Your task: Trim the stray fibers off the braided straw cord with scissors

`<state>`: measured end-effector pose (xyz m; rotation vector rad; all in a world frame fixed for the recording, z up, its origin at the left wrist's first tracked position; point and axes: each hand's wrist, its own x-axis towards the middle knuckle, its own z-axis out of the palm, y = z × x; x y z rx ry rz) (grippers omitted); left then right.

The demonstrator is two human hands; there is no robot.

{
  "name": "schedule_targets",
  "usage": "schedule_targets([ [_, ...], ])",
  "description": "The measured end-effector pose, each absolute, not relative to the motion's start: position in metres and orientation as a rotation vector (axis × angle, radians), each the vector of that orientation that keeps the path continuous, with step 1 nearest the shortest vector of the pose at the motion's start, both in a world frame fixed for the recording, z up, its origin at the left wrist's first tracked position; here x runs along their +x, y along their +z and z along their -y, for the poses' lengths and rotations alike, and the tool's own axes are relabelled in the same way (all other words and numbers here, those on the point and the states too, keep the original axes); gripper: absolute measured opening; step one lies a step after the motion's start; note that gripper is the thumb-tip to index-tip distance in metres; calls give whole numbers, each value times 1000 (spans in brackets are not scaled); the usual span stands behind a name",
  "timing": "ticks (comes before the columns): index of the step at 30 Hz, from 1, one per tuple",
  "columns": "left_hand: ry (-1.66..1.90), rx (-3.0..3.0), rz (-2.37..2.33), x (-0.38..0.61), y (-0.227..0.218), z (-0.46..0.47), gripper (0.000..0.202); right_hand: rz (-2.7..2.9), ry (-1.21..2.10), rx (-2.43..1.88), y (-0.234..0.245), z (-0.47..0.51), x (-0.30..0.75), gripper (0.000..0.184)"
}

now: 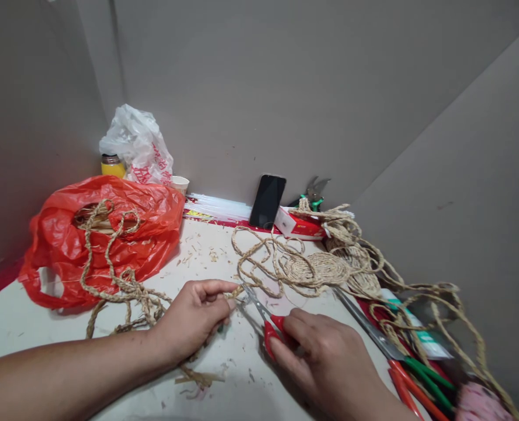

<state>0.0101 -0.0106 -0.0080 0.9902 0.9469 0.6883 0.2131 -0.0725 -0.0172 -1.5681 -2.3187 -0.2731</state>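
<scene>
With phone [267, 202] as landmark, we note table [27, 327] reaching nearer us, wall [242, 88] behind. Left of phone: plastic strips [220, 207], cup [180, 185], small bag [132, 137], then bottle [113, 167]. Left, nearer us: carrier bag [161, 231], rope tangle [145, 298] trailing before it. Right of phone: box [301, 225], pruning shears [317, 190]. Before phone: rope loops [259, 285]. Before, rightward: woven disc [329, 270], farther right large scissors [390, 349]. Nearer us: our left hand [198, 318] before-left, small scissors [260, 310] straight before, our right hand [323, 351] before-right.
</scene>
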Motion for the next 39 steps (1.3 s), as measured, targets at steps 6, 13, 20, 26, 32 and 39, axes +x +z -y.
schedule_targets([
  [6, 707, 1002, -941, 11, -10, 12, 35, 2298, -221, -1613, -18, 73, 212, 25],
  [13, 658, 1005, -958, 10, -11, 11, 39, 2319, -195, -1603, -16, 74, 214, 29],
  [20, 655, 993, -983, 11, -11, 9, 35, 2360, -198, -1554, -14, 74, 217, 31],
  [26, 651, 995, -994, 11, -14, 8, 35, 2379, -218, -1533, -11, 74, 217, 31],
  [32, 641, 1039, -973, 11, -13, 10, 31, 2329, -232, -1594, -12, 76, 214, 28],
  [39, 596, 1036, -990, 11, -9, 11, 30, 2374, -139, -1600, -14, 75, 217, 30],
])
